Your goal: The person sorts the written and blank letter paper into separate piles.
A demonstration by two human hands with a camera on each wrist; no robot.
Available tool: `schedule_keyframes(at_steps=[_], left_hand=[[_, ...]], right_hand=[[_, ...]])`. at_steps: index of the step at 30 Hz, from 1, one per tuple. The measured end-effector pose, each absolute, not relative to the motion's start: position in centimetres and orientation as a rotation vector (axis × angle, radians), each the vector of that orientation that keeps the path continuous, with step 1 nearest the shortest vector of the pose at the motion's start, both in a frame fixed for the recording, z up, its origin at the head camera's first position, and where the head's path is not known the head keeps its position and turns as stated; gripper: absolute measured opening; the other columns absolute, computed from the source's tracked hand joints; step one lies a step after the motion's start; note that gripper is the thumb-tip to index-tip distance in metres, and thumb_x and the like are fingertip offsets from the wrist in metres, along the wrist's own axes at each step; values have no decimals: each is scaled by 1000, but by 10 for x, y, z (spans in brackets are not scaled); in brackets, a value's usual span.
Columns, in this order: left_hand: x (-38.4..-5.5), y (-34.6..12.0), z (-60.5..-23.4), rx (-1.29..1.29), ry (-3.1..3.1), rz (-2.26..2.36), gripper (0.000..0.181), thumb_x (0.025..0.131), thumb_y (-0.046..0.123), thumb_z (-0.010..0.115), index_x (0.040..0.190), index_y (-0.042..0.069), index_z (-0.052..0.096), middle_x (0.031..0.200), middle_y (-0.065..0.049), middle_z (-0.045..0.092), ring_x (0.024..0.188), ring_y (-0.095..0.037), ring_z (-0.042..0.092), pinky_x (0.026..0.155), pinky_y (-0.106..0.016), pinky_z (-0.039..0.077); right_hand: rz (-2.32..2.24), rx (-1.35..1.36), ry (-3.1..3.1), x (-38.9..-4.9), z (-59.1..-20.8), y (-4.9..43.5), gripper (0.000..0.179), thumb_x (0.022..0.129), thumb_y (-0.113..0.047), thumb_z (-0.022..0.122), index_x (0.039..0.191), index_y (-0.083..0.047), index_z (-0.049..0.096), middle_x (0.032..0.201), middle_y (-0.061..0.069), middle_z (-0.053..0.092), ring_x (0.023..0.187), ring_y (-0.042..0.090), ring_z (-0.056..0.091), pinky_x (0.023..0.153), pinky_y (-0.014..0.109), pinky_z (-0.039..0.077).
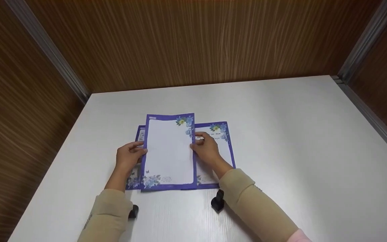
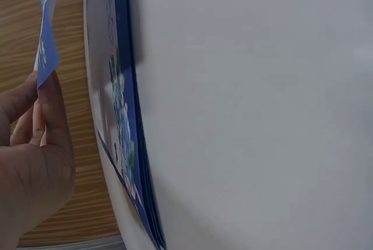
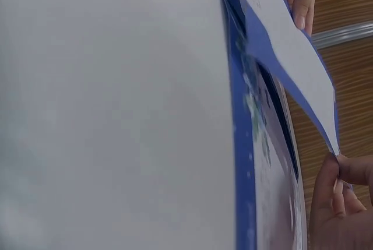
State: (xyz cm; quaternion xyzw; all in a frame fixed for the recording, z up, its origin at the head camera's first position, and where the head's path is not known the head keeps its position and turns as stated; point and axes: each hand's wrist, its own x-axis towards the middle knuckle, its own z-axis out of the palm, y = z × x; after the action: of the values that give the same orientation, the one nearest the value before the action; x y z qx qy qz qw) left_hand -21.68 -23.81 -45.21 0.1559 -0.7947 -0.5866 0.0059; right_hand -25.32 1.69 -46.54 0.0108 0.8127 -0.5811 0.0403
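Sheet point(image 1: 170, 164): held up between both hands in front of the person, raised above the table point(image 1: 291, 141), bowed along its length in the right wrist view; white middle, purple border, blue flowers at upper right and lower left
Left hand point(image 1: 127, 157): fingers pinch the left edge of the sheet about midway up, thumb on the front
Right hand point(image 1: 207, 149): fingers pinch the right edge of the sheet, thumb on the front, across from the left hand
Left papers point(image 1: 133, 182): on the table behind the sheet and mostly covered by it from above, same purple border and flowers
Right papers point(image 1: 212, 176): on the table, partly hidden by the sheet and the right hand, lines of print near the top, flowers at upper right
Right black object point(image 1: 218, 202): on the table just below the right papers, near the right sleeve point(image 1: 257, 205)
Left black object point(image 1: 133, 211): on the table, partly hidden by the left sleeve point(image 1: 109, 211)
Walls point(image 1: 186, 43): brown wood-grain panels behind and at both sides of the table, metal strips point(image 1: 45, 43) at the corners
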Motion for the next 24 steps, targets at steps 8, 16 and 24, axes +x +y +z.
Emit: schedule_keyframes(at_steps=[8,16,24], left_hand=[[-222,-220,-453,515,-2445,-1899,36,89,6,67,125,3,61,108,-14,65,78,-17,65,67,-24,55],[-226,-201,-453,513,-2469,-1891,36,89,8,67,124,6,62,108,-13,64,83,-20,65,71,-28,55],[-229,-184,-453,465,-2414,-1949,34,87,2,68,120,5,64,103,-13,66,78,-20,66,68,-28,56]], right_hand=[[-1801,52,2473,-255,-465,35,42,86,-4,69,126,-3,56,96,12,64,77,19,62,60,26,51],[-1806,52,2456,-258,-465,56,45,86,-3,68,128,-2,54,101,15,63,80,21,62,59,25,51],[-1781,56,2432,-259,-462,76,47,87,-5,67,132,-3,52,103,15,63,80,19,62,61,24,51]])
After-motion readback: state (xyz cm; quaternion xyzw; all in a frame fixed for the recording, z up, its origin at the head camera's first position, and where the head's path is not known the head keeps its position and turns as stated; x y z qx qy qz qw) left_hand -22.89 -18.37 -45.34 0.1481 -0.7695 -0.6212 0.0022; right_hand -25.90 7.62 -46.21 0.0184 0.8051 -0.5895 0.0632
